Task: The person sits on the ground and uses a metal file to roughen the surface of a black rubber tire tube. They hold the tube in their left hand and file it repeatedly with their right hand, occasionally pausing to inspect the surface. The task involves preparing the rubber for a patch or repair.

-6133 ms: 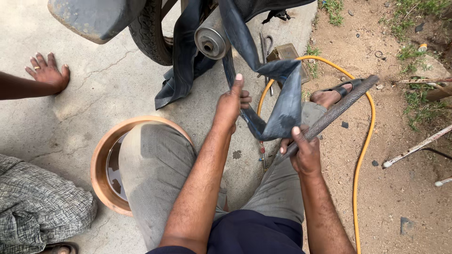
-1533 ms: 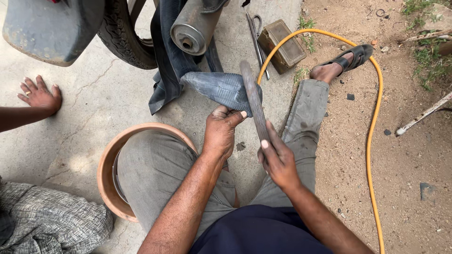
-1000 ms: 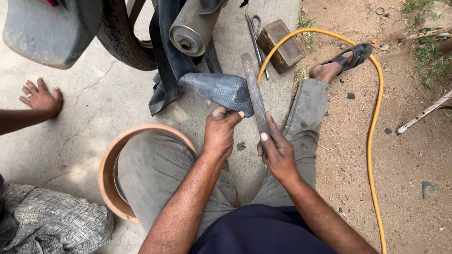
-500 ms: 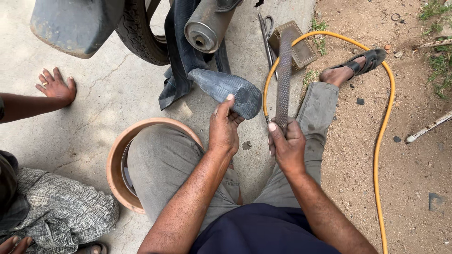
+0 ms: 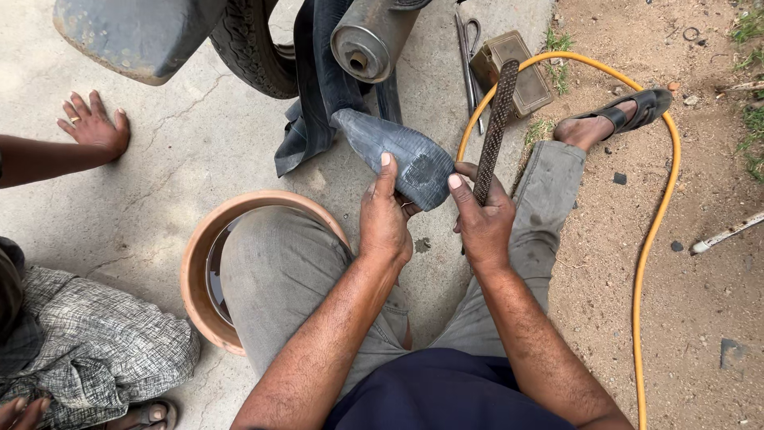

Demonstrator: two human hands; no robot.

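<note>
The inner tube (image 5: pixel 398 159), grey-black rubber, was held near the centre of the frame, a little above the middle, folded over the fingers of the left hand (image 5: pixel 386 223). These fingers were closed around the fold, with the thumb pressed flat on top of the rubber. Just to the right, the right hand (image 5: pixel 481 223) was closed around the lower end of a long rasp (image 5: pixel 495 119), whose rough blade pointed up toward the top of the frame, with the forefinger resting against the tube. The two hands were touching or nearly touching at the fold.

A slip was judged possible: the rough blade stood just beside the left thumb, so skin could be scraped. Too hard a stroke on one place could thin the rubber.

At lower left, a clay basin (image 5: pixel 199 263) with water stood against the knee, where it could be tipped. At the left edge another person's hand (image 5: pixel 95 127) rested on the concrete, well apart. A yellow hose (image 5: pixel 649 263) curved down the right side, beside the sandalled foot (image 5: pixel 613 119).
</note>
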